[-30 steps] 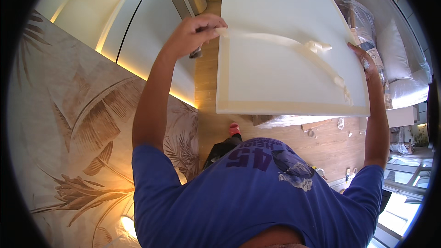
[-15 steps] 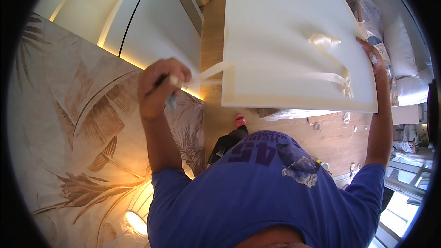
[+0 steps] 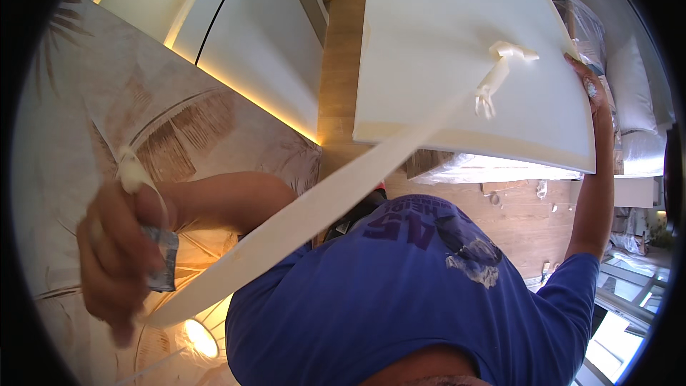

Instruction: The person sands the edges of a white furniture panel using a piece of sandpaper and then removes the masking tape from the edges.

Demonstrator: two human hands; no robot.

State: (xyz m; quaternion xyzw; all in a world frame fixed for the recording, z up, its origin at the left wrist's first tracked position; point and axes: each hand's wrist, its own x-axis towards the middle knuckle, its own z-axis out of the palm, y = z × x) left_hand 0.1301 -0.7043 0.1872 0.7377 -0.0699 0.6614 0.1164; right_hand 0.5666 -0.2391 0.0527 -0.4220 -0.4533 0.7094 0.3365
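A large white panel lies in front of me, with pale masking tape along its near border. My left hand, far out to the left and slightly blurred, is closed on the end of a long strip of masking tape. That strip stretches taut across my body toward the panel. A small grey-blue piece of unclear kind also sits in this hand, and a curl of tape stands above its fingers. My right hand, whitish smears on it, grips the panel's right edge. Crumpled tape rests on the panel's surface.
Left of me is a wall with a leaf pattern and a lit lamp. White panelling with a glowing strip stands beyond. Plastic-wrapped things and a pale cushion are at the right. Wooden floor shows below the panel.
My left hand has swung outward to the left and toward me, drawing the tape strip longer. Tape at the panel's left border has come away. My right hand keeps its grip.
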